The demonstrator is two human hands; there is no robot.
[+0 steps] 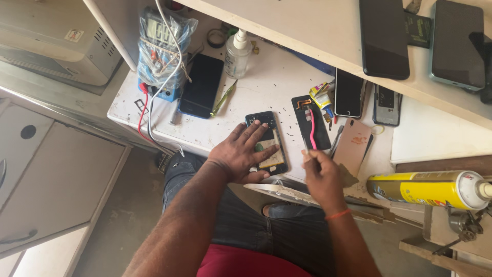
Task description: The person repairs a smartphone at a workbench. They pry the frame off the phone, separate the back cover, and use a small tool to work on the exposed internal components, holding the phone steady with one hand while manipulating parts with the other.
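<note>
Fingers of the left hand (241, 154) lie spread flat on an opened phone (267, 143); the right hand (320, 177) pinches a pink tool (312, 131).

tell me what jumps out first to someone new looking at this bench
The left hand lies flat on an opened phone at the middle of the white worktable, while the right hand beside it holds a pink-handled tool over a black phone panel. A yellow spray can lies on its side at the right, and a bagged multimeter with red and white leads stands at the back left.
</note>
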